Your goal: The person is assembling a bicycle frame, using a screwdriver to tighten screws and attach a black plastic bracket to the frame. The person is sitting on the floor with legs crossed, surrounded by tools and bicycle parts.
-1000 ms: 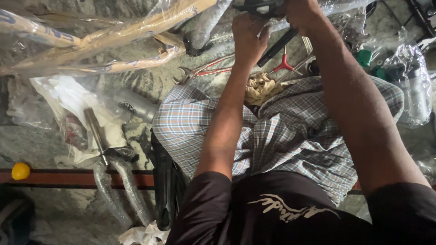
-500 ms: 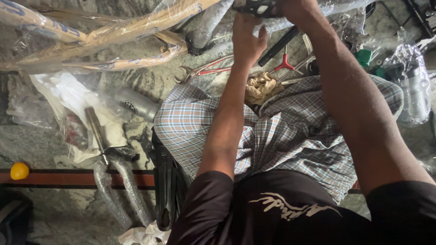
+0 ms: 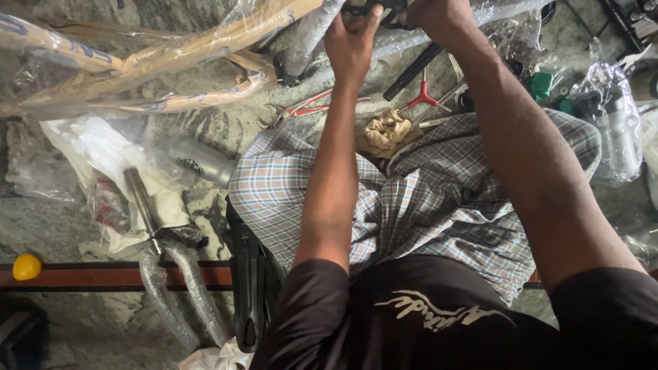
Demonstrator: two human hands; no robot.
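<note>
Both of my arms reach up to the top edge of the view. My left hand (image 3: pixel 353 41) presses its fingers on a black part (image 3: pixel 367 8) fixed to a plastic-wrapped bicycle tube (image 3: pixel 312 31). My right hand (image 3: pixel 439 17) is closed around the same black part from the right side. The part is cut off by the frame's top edge. Below my hands lie a red-handled three-way wrench (image 3: pixel 423 96), red-handled pliers (image 3: pixel 308 108) and a crumpled tan rag (image 3: pixel 387 131) on the stone floor. My checked cloth (image 3: pixel 439 199) covers my lap.
A bicycle frame wrapped in tan paper and plastic (image 3: pixel 151 62) lies at the upper left. Plastic bags (image 3: pixel 103 164), a silver can (image 3: pixel 202 161), wrapped handlebars (image 3: pixel 178 288), a black saddle (image 3: pixel 250 281) and a yellow ball (image 3: pixel 26 267) sit left. More wrapped parts (image 3: pixel 610 123) lie right.
My hands stay on the black part at the top; my left hand has shifted very slightly. Nothing else has moved.
</note>
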